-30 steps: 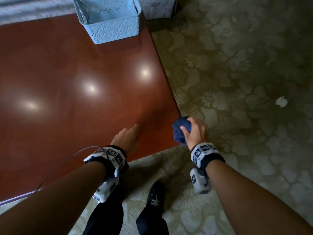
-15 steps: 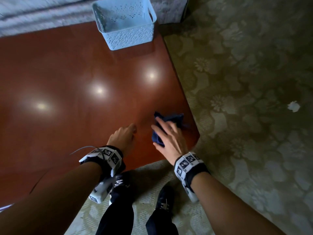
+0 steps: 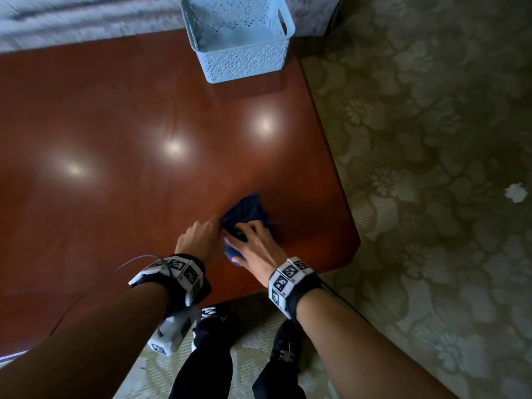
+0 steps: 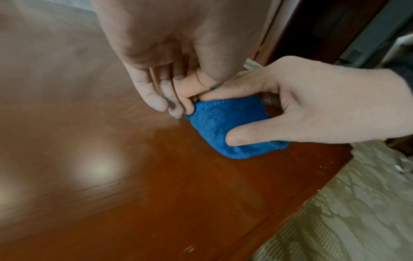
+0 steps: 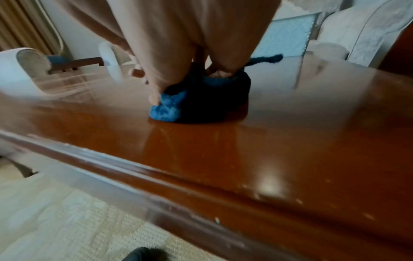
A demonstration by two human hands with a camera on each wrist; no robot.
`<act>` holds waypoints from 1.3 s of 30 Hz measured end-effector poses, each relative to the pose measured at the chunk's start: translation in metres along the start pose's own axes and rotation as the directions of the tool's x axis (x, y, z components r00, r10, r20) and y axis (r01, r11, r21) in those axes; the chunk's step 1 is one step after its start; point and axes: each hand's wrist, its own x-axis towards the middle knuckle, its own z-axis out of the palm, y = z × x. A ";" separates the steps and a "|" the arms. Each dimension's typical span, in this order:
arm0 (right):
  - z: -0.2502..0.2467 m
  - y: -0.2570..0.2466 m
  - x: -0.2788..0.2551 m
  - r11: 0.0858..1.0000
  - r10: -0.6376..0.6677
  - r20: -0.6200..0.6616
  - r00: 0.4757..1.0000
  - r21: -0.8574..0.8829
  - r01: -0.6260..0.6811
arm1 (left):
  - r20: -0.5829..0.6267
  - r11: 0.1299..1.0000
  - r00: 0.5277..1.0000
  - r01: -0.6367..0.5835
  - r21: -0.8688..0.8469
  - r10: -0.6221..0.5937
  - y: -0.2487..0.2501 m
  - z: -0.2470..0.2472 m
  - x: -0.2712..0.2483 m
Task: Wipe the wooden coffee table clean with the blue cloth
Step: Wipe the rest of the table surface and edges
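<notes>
The bunched blue cloth [image 3: 247,212] [image 4: 225,123] [image 5: 196,107] lies on the glossy reddish wooden coffee table [image 3: 129,133] [image 5: 290,134], near its front right corner. My right hand [image 3: 244,237] [image 4: 243,120] sits on top of the cloth, thumb on one side and fingers curled over the other, holding it against the wood. My left hand [image 3: 214,223] [image 4: 176,109] is just left of the cloth, with its fingertips pinching the hemmed edge. Much of the cloth is hidden under the right palm [image 5: 178,53].
A light blue perforated basket [image 3: 239,38] stands at the table's far right edge. Patterned carpet [image 3: 431,168] surrounds the table, with a white scrap [image 3: 516,192] lying on it. My dark shoes [image 3: 283,347] stand by the near edge. A pale sofa [image 3: 72,21] lies behind.
My right hand carried the cloth from beyond the table's corner onto the tabletop and set it down. My left hand slid right and took hold of the cloth's edge.
</notes>
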 end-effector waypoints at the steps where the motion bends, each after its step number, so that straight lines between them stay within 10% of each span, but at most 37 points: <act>1: 0.002 -0.001 0.007 0.999 -0.023 0.010 1.000 -0.032 0.024 | -0.011 0.999 0.999 0.032 0.013 -0.032 -0.006 -0.003 0.001; 5: -0.011 0.029 0.014 0.990 0.075 -0.138 0.988 -0.108 -0.090 | -0.052 0.999 0.998 0.031 0.032 -0.029 -0.017 -0.008 0.002; 12: -0.051 0.138 0.007 0.797 0.602 -0.199 0.773 0.100 -0.595 | -0.076 1.000 0.997 0.004 0.007 -0.003 -0.006 -0.009 0.020; 19: -0.032 0.032 0.054 0.969 0.228 -0.037 0.973 0.107 -0.223 | -0.052 0.973 0.987 -0.157 -0.166 0.151 -0.002 -0.013 0.035; 24: -0.012 -0.017 0.063 0.954 0.050 0.095 0.994 0.289 -0.075 | -0.019 0.986 1.000 0.015 -0.163 -0.018 -0.036 -0.024 0.033; 34: -0.045 0.047 0.132 0.969 0.201 -0.095 0.975 0.165 -0.184 | -0.218 0.915 0.922 -0.361 -0.179 0.321 -0.028 -0.038 0.079; 39: -0.053 0.055 0.173 0.961 0.250 -0.018 0.968 0.123 -0.246 | -0.163 0.917 0.941 -0.330 -0.226 0.298 -0.026 -0.058 0.118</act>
